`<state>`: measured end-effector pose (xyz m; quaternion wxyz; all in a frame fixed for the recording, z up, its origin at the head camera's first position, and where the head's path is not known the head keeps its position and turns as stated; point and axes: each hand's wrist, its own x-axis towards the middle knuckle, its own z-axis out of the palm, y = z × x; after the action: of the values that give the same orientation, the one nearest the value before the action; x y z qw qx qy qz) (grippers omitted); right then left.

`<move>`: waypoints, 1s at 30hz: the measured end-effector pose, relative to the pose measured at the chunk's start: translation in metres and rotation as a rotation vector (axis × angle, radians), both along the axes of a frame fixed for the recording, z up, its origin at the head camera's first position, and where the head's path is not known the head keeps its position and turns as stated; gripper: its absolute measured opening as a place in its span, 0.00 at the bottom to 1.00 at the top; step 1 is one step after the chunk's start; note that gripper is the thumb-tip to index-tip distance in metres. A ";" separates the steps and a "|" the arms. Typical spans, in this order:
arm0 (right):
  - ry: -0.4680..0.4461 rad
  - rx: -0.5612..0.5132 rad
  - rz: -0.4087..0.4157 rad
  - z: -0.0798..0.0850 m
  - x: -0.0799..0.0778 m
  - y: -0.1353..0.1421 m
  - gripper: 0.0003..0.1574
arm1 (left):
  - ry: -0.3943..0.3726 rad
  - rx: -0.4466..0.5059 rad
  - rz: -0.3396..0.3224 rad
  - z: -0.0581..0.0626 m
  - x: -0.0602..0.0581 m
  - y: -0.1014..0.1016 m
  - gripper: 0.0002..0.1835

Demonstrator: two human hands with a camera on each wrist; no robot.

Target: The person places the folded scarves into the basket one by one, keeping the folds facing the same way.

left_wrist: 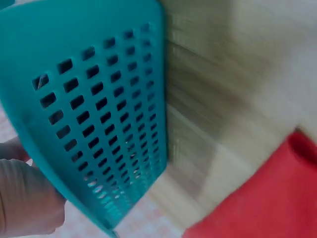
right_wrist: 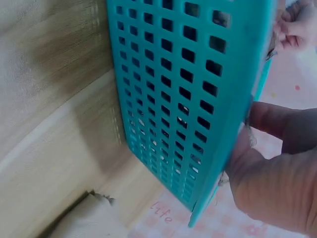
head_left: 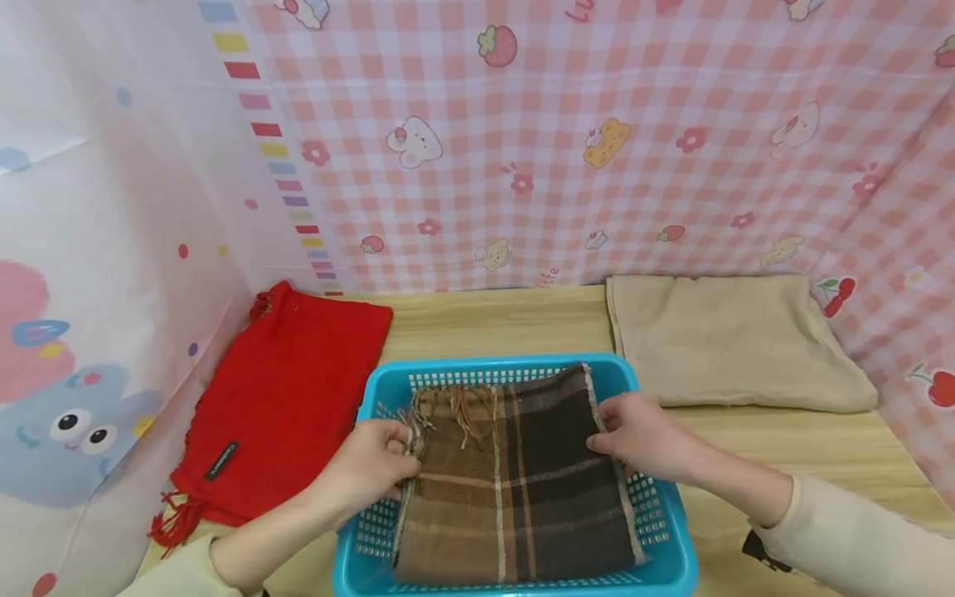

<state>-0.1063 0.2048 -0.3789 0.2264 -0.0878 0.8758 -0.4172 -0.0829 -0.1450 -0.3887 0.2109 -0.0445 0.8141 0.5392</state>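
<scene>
A folded brown and black plaid scarf (head_left: 515,489) with tassels at its far end lies inside a blue plastic basket (head_left: 349,531). My left hand (head_left: 370,458) pinches the scarf's left edge, fingers curled over the basket's left side. On the opposite side, my right hand (head_left: 643,435) pinches the right edge between thumb and fingers. From the left wrist, only part of that hand (left_wrist: 29,198) shows past the perforated basket wall (left_wrist: 111,114). The right wrist view has the thumb and fingers of the right hand (right_wrist: 282,173) close to the rim.
Left of the basket lies a folded red scarf (head_left: 291,398) with a dark label and tassels. A folded beige cloth (head_left: 739,344) rests at the back right of the wooden table (head_left: 500,323). Patterned curtains (head_left: 552,149) enclose the back and sides.
</scene>
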 end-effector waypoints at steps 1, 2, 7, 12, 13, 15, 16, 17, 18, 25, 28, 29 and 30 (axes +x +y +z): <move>0.027 0.033 0.015 -0.001 0.001 -0.002 0.21 | 0.026 -0.014 -0.023 -0.002 -0.001 0.001 0.07; 0.048 0.067 0.026 -0.002 0.001 -0.004 0.17 | 0.050 -0.031 -0.042 -0.003 -0.001 0.001 0.09; 0.160 0.233 0.059 -0.007 0.002 -0.012 0.03 | 0.108 -0.104 -0.101 -0.003 0.000 0.003 0.21; 0.296 0.348 0.110 -0.009 0.004 -0.012 0.21 | 0.175 -0.129 -0.084 0.003 0.003 -0.002 0.18; 0.330 0.357 0.116 -0.009 0.005 -0.011 0.25 | 0.191 -0.127 -0.072 0.005 0.003 -0.004 0.17; 0.398 0.361 0.115 -0.007 0.008 -0.007 0.28 | 0.234 -0.138 -0.049 0.008 0.005 -0.010 0.16; 0.432 0.355 0.108 -0.007 0.009 -0.005 0.27 | 0.266 -0.154 -0.041 0.009 0.005 -0.014 0.15; 0.489 0.353 0.095 -0.006 0.011 -0.003 0.25 | 0.303 -0.180 -0.034 0.010 0.006 -0.018 0.14; 0.547 0.351 0.078 -0.005 0.012 0.000 0.22 | 0.341 -0.211 -0.029 0.011 0.007 -0.022 0.14; 0.697 0.393 -0.106 -0.008 0.017 0.035 0.09 | 0.406 -0.471 -0.011 0.012 0.017 -0.047 0.19; 0.592 0.413 -0.150 -0.012 0.023 0.049 0.20 | 0.277 -0.499 0.008 0.010 0.022 -0.053 0.24; 0.548 0.416 -0.160 -0.014 0.025 0.053 0.23 | 0.241 -0.496 0.015 0.009 0.024 -0.055 0.24; 0.506 0.411 -0.165 -0.015 0.027 0.056 0.26 | 0.201 -0.489 0.024 0.008 0.025 -0.055 0.24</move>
<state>-0.0791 0.2606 -0.3943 -0.0197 -0.0696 0.9742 -0.2138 -0.0580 -0.2004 -0.3804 0.1052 -0.0501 0.9365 0.3306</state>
